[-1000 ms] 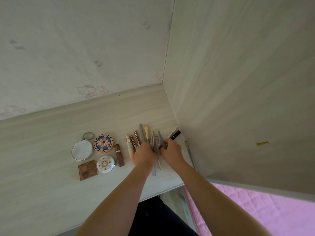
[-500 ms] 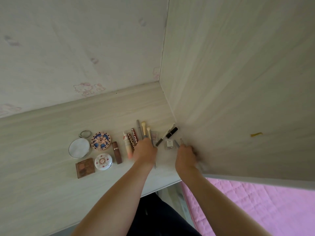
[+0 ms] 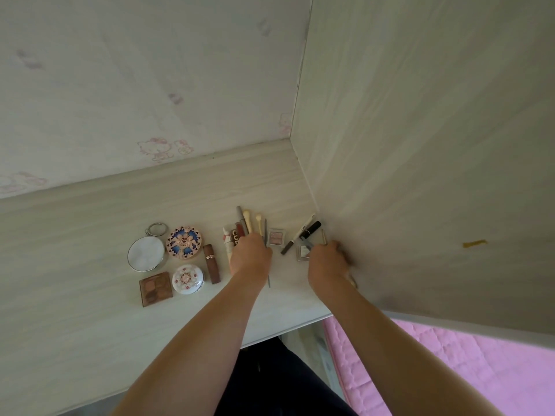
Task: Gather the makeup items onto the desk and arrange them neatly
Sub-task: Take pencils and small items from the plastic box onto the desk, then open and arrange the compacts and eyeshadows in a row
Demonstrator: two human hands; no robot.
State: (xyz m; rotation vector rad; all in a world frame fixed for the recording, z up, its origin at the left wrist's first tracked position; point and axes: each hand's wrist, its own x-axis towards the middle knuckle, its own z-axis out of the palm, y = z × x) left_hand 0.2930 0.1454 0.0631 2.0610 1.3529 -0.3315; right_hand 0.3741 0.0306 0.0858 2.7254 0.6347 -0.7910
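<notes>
Makeup lies in a row on the pale wooden desk [image 3: 90, 325]. At the left are a round mirror [image 3: 146, 253], a patterned compact [image 3: 183, 243], a white compact [image 3: 188, 279], a brown eyeshadow palette [image 3: 156, 288] and a brown lipstick [image 3: 211, 264]. My left hand [image 3: 250, 255] covers a bunch of tubes and brushes [image 3: 246, 220], fingers bent over a thin grey pencil [image 3: 269, 280]. A small square eyeshadow [image 3: 275, 238], a white liner pen [image 3: 298, 234] and a black mascara [image 3: 310, 229] lie between my hands. My right hand [image 3: 329, 259] grips a thin pencil [image 3: 323, 235] against the side panel.
An upright wooden side panel [image 3: 420, 175] closes the desk on the right, and a back wall with faint pink cartoon stickers [image 3: 156, 148] stands behind. The desk's front edge runs just below my forearms. Pink quilted bedding [image 3: 450, 370] lies at the lower right.
My hands, together over the grey sticks a second ago, have parted. The right hand went right to the panel and took hold of the thin pencil there. The left hand stayed on the bunch.
</notes>
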